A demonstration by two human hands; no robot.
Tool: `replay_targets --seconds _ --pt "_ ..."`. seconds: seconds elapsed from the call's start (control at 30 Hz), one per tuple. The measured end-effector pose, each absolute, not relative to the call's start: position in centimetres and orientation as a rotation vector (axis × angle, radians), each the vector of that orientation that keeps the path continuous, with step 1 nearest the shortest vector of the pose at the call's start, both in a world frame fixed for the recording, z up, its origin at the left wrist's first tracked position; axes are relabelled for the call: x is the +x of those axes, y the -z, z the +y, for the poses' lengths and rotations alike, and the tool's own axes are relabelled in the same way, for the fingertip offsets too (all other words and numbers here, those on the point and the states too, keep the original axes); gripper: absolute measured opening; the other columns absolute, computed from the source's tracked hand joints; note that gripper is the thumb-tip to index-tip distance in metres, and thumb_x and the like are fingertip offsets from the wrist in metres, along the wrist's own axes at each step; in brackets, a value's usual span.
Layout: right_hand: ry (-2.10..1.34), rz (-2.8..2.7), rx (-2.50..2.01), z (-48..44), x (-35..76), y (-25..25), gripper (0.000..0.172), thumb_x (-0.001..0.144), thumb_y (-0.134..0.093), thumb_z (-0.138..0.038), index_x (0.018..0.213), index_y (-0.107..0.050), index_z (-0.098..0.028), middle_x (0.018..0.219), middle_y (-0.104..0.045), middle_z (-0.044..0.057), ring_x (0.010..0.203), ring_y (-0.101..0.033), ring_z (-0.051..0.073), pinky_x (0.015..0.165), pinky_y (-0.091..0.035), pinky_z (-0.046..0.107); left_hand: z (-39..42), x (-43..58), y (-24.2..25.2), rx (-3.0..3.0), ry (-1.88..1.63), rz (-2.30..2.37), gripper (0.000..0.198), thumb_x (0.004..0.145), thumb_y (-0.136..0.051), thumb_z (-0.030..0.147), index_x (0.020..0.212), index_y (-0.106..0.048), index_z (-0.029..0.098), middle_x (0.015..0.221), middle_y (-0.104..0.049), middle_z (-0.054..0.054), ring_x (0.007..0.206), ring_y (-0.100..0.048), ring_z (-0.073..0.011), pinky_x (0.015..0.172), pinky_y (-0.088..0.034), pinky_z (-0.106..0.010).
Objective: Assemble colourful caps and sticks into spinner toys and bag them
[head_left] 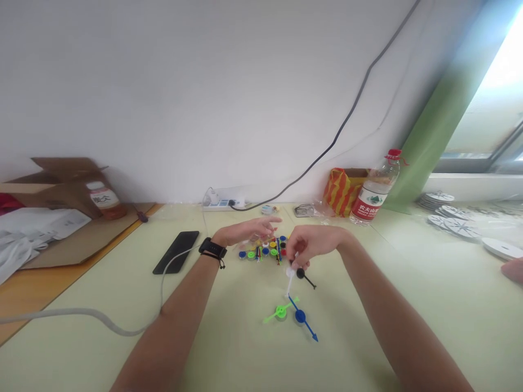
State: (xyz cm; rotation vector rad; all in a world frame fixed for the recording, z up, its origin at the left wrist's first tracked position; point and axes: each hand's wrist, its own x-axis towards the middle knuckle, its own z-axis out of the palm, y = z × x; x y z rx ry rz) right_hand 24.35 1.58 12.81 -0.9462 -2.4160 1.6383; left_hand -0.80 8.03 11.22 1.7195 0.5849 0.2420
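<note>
My right hand (312, 242) is closed in a pinch beside a white arrow spinner (290, 274) and a black arrow spinner (301, 274). Its fingertips overlap both, and I cannot tell which one they grip. Nearer to me, a green arrow spinner (280, 311) and a blue arrow spinner (300, 316) lie on the table. My left hand (249, 230), with a black watch at its wrist, reaches over small coloured discs and arrows (265, 251). Its index finger is stretched out; the lower fingers are partly blurred against the parts.
A black phone (176, 252) and a pale cable (93, 313) lie at left. By the wall stand a power strip (224, 205), a striped bag (338, 188) and a water bottle (373, 190). White discs (460, 223) and part of another person's hand (513, 270) are at far right.
</note>
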Motion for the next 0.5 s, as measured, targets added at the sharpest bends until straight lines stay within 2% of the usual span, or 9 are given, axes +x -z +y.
replay_targets --seconds 0.1,0.2,0.3,0.5 --pt "-1.45 -2.129 -0.904 1.3 26.9 -14.0 0.031 0.071 -0.087 -0.039 0.087 -0.077 -0.015 0.074 -0.075 0.004 0.063 -0.068 0.014 0.062 -0.056 0.025 8.1 -1.0 -11.1 1.691 -0.287 0.55 0.055 0.096 -0.057 0.044 0.147 -0.048 0.027 0.103 -0.056 -0.005 0.088 -0.055 -0.0182 0.079 -0.04 -0.031" --pt "-1.166 -1.689 -0.813 1.6 29.2 -14.5 0.026 0.069 -0.089 -0.036 0.084 -0.076 -0.018 0.071 -0.073 0.001 0.059 -0.065 0.012 0.059 -0.055 0.025 8.1 -1.2 -11.0 1.666 -0.348 0.484 0.053 0.098 -0.053 0.048 0.147 -0.05 0.026 0.109 -0.055 -0.007 0.085 -0.052 -0.0171 0.081 -0.04 -0.032" --pt "-0.897 -1.279 -0.796 2.4 29.9 -14.6 0.026 0.067 -0.091 -0.036 0.082 -0.075 -0.021 0.074 -0.072 0.0 0.064 -0.066 0.012 0.062 -0.056 0.024 7.9 -1.3 -10.9 1.631 -0.375 0.426 0.054 0.098 -0.054 0.048 0.147 -0.05 0.024 0.109 -0.056 -0.009 0.086 -0.052 -0.0179 0.08 -0.04 -0.032" --pt "-0.79 -1.193 -0.9 2.8 26.5 -14.2 0.039 0.061 -0.092 -0.046 0.083 -0.073 -0.019 0.079 -0.074 0.004 0.072 -0.072 0.019 0.072 -0.062 0.034 7.5 -0.7 -11.0 1.585 -0.402 0.386 0.056 0.098 -0.056 0.048 0.148 -0.049 0.024 0.107 -0.056 -0.008 0.083 -0.052 -0.0172 0.077 -0.039 -0.031"
